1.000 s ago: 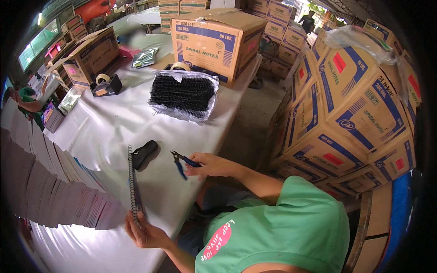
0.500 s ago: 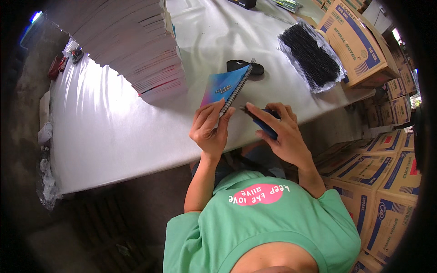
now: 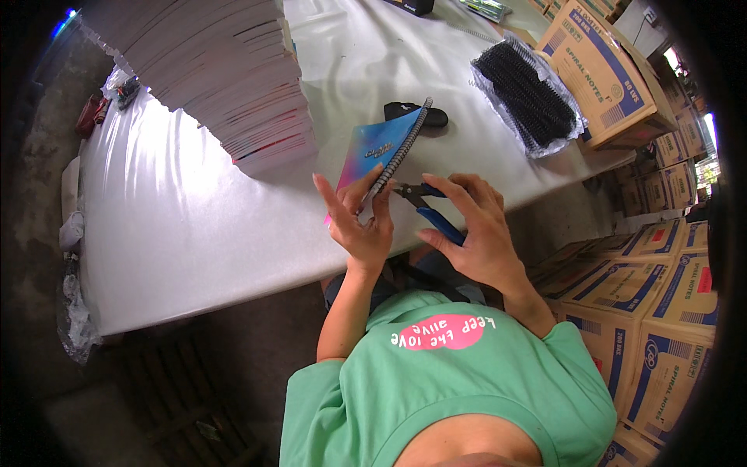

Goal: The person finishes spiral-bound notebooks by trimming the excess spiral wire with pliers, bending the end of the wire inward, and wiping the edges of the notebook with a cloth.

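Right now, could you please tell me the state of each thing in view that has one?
Spiral notebook, closed, in left hand's grip.
Blue-handled wire cutters, handles spread, in right hand.
Black binding coils, bundled, exposed on top.
Cardboard carton beyond coils, standing on table.
Cartons at right, stacked.
Paper stack, piled high.
Black object, lying on table.

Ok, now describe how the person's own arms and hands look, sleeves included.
The left hand and right hand are ungloved, and no watch or bracelet shows on either wrist. The forearms are uncovered. Above them are the short, loose sleeves of a plain green shirt, whose front carries a pink oval print with white lettering.
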`<state>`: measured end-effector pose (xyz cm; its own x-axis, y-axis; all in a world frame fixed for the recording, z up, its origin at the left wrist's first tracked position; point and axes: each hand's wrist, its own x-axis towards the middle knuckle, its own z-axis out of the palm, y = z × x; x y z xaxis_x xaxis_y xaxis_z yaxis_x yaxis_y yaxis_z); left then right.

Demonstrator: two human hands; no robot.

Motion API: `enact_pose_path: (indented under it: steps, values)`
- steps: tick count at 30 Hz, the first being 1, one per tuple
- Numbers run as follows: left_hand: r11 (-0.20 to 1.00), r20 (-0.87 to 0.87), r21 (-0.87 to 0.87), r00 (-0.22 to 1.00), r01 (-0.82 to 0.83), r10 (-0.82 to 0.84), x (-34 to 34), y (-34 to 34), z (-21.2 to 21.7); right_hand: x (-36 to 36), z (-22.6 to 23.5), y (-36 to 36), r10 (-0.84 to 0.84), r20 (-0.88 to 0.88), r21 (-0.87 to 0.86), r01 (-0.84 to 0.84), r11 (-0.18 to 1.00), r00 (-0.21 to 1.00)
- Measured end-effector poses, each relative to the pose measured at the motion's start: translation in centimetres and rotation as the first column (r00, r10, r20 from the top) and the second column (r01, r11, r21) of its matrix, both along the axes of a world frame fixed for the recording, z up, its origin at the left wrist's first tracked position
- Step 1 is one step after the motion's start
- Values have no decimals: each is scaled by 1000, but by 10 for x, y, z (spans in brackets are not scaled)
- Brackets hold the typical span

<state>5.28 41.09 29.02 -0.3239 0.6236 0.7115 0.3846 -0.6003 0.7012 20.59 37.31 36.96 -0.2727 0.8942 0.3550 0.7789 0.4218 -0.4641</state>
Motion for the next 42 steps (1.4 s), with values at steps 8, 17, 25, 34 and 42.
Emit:
enact_pose_path:
  steps: [8, 17, 25, 34, 42]
  values:
    - [986, -75, 164, 997, 8, 4, -2, 6, -8, -5, 4, -1, 31, 18, -56, -30, 998, 999]
    - [935, -260, 350, 954, -48, 146, -9, 10, -13, 3, -9, -2, -147, -679, -654, -503, 565, 719]
    - [955, 350, 159, 919, -250, 182, -42, 0, 9, -2, -26, 3, 191, -287, -315, -280, 907, 939]
    - [868, 777, 50, 564, -495, 278, -235, -101, 36, 57, -105, 57, -208, 213, 54, 201, 978, 955]
    - [289, -466, -333, 423, -898, 777, -346, -127, -70, 50, -113, 81, -373, 277, 102, 359, 928, 885]
